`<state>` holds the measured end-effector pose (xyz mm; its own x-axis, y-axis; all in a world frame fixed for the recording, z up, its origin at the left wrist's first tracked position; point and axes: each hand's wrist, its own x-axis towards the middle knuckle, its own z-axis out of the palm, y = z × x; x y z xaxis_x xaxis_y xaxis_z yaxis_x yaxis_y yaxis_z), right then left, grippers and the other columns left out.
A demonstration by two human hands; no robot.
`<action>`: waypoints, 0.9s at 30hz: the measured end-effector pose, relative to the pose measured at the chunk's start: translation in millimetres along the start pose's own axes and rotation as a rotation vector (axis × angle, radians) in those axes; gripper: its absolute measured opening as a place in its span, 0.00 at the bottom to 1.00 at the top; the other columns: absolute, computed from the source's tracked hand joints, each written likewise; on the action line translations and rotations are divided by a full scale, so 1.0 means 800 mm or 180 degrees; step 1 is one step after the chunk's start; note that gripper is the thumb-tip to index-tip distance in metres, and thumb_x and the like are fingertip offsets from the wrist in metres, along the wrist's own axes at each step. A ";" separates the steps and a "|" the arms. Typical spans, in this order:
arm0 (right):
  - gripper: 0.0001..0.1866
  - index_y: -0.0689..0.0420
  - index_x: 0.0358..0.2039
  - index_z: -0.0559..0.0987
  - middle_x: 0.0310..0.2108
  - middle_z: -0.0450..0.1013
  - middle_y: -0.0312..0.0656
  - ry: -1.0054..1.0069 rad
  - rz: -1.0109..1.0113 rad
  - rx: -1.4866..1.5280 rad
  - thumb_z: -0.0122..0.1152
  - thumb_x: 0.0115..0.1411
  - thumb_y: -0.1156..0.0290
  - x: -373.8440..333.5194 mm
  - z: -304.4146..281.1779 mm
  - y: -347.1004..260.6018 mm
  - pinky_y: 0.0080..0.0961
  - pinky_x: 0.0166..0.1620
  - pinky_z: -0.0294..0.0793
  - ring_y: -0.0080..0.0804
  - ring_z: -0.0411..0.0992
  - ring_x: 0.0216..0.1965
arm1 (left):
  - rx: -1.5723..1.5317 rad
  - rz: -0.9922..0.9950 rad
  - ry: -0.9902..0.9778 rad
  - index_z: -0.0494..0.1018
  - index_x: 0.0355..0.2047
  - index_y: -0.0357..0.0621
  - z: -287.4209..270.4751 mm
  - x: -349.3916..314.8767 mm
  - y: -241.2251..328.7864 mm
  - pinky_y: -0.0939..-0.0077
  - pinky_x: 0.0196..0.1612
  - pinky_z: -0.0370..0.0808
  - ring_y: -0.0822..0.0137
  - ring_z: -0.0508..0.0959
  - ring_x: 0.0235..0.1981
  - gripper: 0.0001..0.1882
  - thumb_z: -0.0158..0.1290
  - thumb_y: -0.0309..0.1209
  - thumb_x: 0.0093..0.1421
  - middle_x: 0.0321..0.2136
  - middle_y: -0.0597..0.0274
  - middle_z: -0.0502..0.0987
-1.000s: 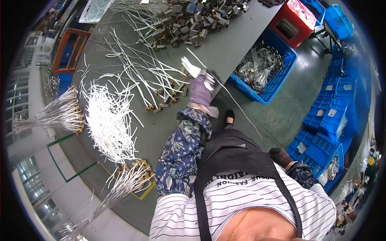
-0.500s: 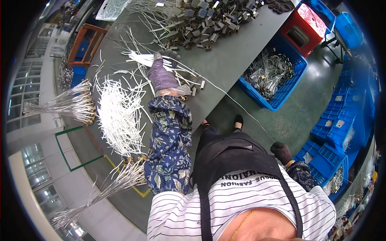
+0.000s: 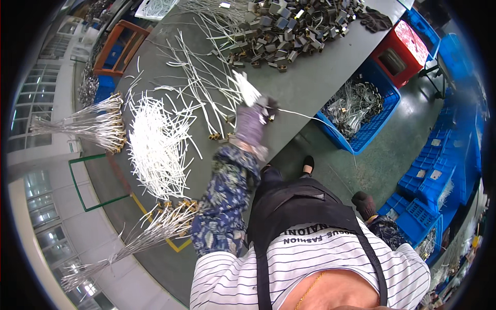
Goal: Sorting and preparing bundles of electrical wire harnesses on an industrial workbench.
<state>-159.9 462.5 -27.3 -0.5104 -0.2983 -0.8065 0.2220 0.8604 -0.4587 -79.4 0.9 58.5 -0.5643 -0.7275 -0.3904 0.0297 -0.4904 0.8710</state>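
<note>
My left hand (image 3: pixel 253 119), in a greyish-purple glove, is over the table, slightly blurred. Its fingers are closed around a bunch of short white tubes (image 3: pixel 246 89) that fan out beyond the hand. A long thin pale wire (image 3: pixel 305 115) runs from this hand past the table edge and down toward my right hand (image 3: pixel 365 204). That hand, in a dark glove, hangs low at my right side with its fingers curled, apparently on the wire's far end. Loose wires with small metal ends (image 3: pixel 199 85) lie just left of the left hand.
A large pile of white tubes (image 3: pixel 157 147) lies on the table's left. Wire bundles (image 3: pixel 98 126) jut over its edge. Small metal boxes (image 3: pixel 289 31) are heaped at the far side. A blue basket (image 3: pixel 380 132) of wired parts and a red box (image 3: pixel 398 54) stand right.
My left hand has moved right across the table with the white tubes, away from the loose wires. The wire between my hands now hangs with more bend. My right hand has barely shifted.
</note>
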 end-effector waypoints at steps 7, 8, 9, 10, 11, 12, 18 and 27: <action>0.13 0.62 0.33 0.77 0.21 0.72 0.38 -0.0267 0.0258 -0.0039 0.61 0.48 0.68 0.009 -0.006 0.018 0.25 0.24 0.66 0.25 0.66 0.19 | -0.1118 0.0416 0.0902 0.72 0.31 0.37 -0.032 0.003 0.018 0.69 0.30 0.78 0.64 0.77 0.25 0.13 0.53 0.37 0.58 0.28 0.57 0.77; 0.13 0.62 0.33 0.77 0.21 0.72 0.38 -0.0276 0.0266 -0.0056 0.61 0.48 0.68 0.012 -0.004 0.017 0.25 0.24 0.66 0.25 0.66 0.19 | -0.1041 0.0463 0.0786 0.72 0.31 0.38 -0.038 0.006 0.025 0.68 0.33 0.79 0.63 0.77 0.28 0.13 0.52 0.37 0.59 0.29 0.57 0.76; 0.13 0.63 0.33 0.78 0.22 0.73 0.38 -0.0313 0.0081 -0.0090 0.61 0.48 0.68 0.015 0.002 0.015 0.25 0.24 0.66 0.24 0.66 0.19 | -0.1162 0.0605 0.0514 0.66 0.40 0.37 -0.041 0.009 0.030 0.56 0.39 0.79 0.53 0.77 0.36 0.15 0.49 0.37 0.61 0.37 0.49 0.74; 0.13 0.63 0.33 0.78 0.22 0.73 0.38 -0.0348 -0.0105 -0.0120 0.61 0.48 0.68 0.016 0.005 0.013 0.25 0.24 0.67 0.24 0.67 0.20 | -0.1424 0.0451 0.0456 0.65 0.41 0.37 -0.039 0.006 0.032 0.54 0.43 0.76 0.51 0.75 0.40 0.15 0.47 0.37 0.61 0.40 0.47 0.73; 0.13 0.63 0.33 0.78 0.22 0.73 0.38 -0.0351 -0.0092 -0.0125 0.61 0.48 0.68 0.015 0.006 0.010 0.25 0.24 0.67 0.24 0.67 0.20 | -0.1499 0.0388 0.0428 0.65 0.41 0.38 -0.038 0.005 0.030 0.54 0.43 0.76 0.51 0.75 0.41 0.15 0.47 0.37 0.61 0.40 0.47 0.73; 0.13 0.63 0.33 0.78 0.23 0.74 0.39 -0.0413 -0.0120 -0.0343 0.61 0.48 0.68 0.013 0.008 -0.004 0.25 0.24 0.67 0.24 0.67 0.20 | -0.1571 0.0336 0.0395 0.65 0.41 0.38 -0.037 0.008 0.030 0.54 0.43 0.76 0.51 0.75 0.42 0.15 0.47 0.37 0.61 0.41 0.47 0.73; 0.12 0.61 0.32 0.78 0.23 0.74 0.39 -0.0282 -0.0110 -0.0217 0.60 0.49 0.68 0.019 0.001 0.022 0.24 0.25 0.66 0.25 0.68 0.20 | -0.1717 0.0608 0.0731 0.66 0.39 0.38 -0.039 0.016 0.034 0.57 0.43 0.77 0.55 0.76 0.39 0.14 0.49 0.37 0.61 0.37 0.49 0.75; 0.12 0.60 0.32 0.78 0.23 0.73 0.39 -0.0165 0.0040 -0.0307 0.59 0.49 0.67 0.004 0.007 -0.021 0.25 0.26 0.67 0.26 0.68 0.21 | -0.1922 0.0897 0.0757 0.67 0.38 0.39 -0.035 0.012 0.040 0.57 0.40 0.78 0.54 0.78 0.34 0.12 0.48 0.36 0.61 0.34 0.49 0.75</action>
<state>-160.3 444.8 -24.6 -0.4639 -0.3062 -0.8313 0.1459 0.8991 -0.4126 -60.9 -35.4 74.3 -0.2743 -0.9172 -0.2890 0.6394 -0.3984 0.6576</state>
